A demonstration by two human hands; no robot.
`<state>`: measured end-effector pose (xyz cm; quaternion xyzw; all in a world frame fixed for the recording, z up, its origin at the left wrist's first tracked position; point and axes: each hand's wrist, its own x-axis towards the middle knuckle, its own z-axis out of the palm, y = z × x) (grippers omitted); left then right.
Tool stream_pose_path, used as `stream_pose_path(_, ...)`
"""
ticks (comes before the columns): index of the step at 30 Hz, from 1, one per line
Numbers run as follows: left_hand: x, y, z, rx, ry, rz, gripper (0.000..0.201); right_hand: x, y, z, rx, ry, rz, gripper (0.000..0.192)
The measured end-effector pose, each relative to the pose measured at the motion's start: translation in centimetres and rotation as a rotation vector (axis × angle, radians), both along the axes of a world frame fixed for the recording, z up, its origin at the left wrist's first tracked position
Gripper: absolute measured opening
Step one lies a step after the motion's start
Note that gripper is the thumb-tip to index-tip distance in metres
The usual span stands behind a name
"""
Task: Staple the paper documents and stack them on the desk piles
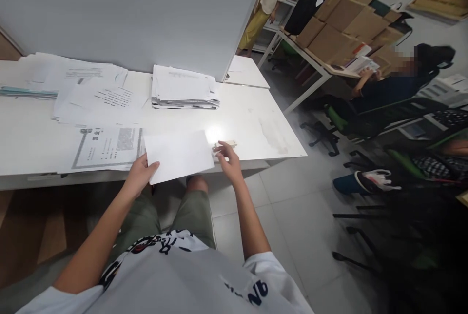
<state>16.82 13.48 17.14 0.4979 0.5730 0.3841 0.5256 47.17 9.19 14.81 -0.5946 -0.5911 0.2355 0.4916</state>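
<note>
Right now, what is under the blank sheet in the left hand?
The desk and its front edge run beneath the sheet in the left hand; a certificate shows beside its left side. Anything else the sheet covers cannot be seen.

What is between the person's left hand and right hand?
In the head view, a white sheet of paper, its left edge gripped by the left hand, extends toward the right hand.

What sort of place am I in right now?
Probably an office: there's a long white desk, a neat stack of white paper sheets, and a black-and-green wheeled chair.
</note>
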Motion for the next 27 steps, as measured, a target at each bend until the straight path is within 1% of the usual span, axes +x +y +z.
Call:
stream_pose_path(3,0.6,0.3,-0.7,-0.043,-0.006,0.029,0.053,2.0,0.0,0.0,0.036,-0.312,-0.09,0.043)
stream_pose_path(5,1.3,0.7,-1.2,-0.026,-0.03,0.015,0.051,2.6,0.4,-0.9,-0.003,-0.466,-0.089,0.048)
stream_pose_path(6,1.7,0.8,-1.5,-0.01,-0.05,0.004,0.05,2.8,0.6,-1.5,-0.031,-0.498,-0.077,0.051)
stream_pose_path(8,2.6,0.9,-1.9,0.004,-0.101,-0.01,0.051,3.0,1.1,-2.8,-0.062,-0.494,-0.041,0.057)
stream_pose_path(10,3.4,0.9,-2.3,-0.01,-0.16,0.0,0.052,3.1,1.4,-3.7,-0.059,-0.45,-0.018,0.058)
stream_pose_path(13,4.0,0.5,-2.5,-0.042,-0.274,0.038,0.05,3.4,1.6,-4.1,-0.053,-0.367,0.003,0.057)
stream_pose_path(15,4.1,0.2,-2.3,-0.058,-0.382,0.057,0.047,3.3,1.2,-3.8,-0.031,-0.291,0.008,0.056)
stream_pose_path(17,4.0,-0.1,-2.0,-0.066,-0.488,0.064,0.043,2.6,0.2,-3.5,0.04,-0.171,-0.045,0.052)
stream_pose_path(19,4.0,-0.5,-1.7,-0.079,-0.558,0.061,0.04,1.2,-1.1,-3.5,0.137,-0.004,-0.176,0.042)
stream_pose_path(21,3.9,-0.7,-1.5,-0.102,-0.586,0.053,0.038,-0.7,-2.5,-3.9,0.169,0.198,-0.325,0.034)
stream_pose_path(22,3.8,-0.8,-1.5,-0.117,-0.591,0.052,0.037,-1.8,-3.0,-4.2,0.132,0.315,-0.37,0.033)
stream_pose_path(23,3.8,-0.9,-1.6,-0.129,-0.591,0.053,0.037,-2.7,-3.4,-4.4,0.065,0.443,-0.384,0.032)
stream_pose_path(25,3.7,-1.1,-1.9,-0.139,-0.588,0.058,0.038,-4.4,-3.9,-4.7,-0.109,0.704,-0.328,0.036)
stream_pose_path(27,3.6,-1.2,-2.3,-0.133,-0.579,0.057,0.041,-5.3,-3.9,-4.6,-0.211,0.891,-0.241,0.04)
